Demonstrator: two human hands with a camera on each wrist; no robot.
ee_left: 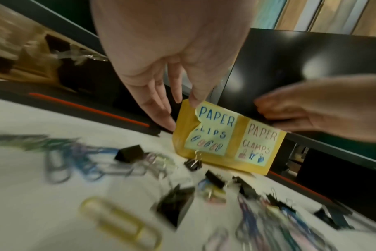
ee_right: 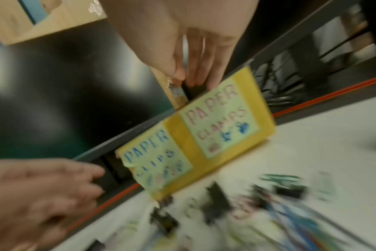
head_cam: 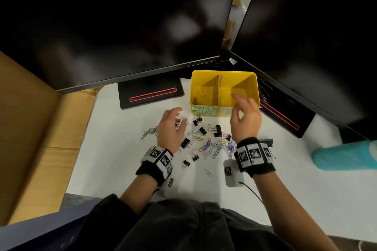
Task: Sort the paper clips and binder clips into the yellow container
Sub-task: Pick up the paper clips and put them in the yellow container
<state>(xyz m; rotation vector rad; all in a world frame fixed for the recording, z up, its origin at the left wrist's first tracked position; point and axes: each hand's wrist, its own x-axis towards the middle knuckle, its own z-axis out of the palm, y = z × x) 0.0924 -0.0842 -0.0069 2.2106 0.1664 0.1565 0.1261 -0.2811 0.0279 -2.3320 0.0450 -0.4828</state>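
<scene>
White worktop mid-frame, light springy binder clips best pinched by wire handles, right hand pinching one over yellow container, left hand relaxed, empty.

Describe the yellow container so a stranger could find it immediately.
Look where the two dark monitors meet at the table's back. The yellow container stands there, behind the scattered clips. Only it has a cardboard divider and handwritten labels reading PAPER CLIPS and PAPER CLAMPS.
</scene>
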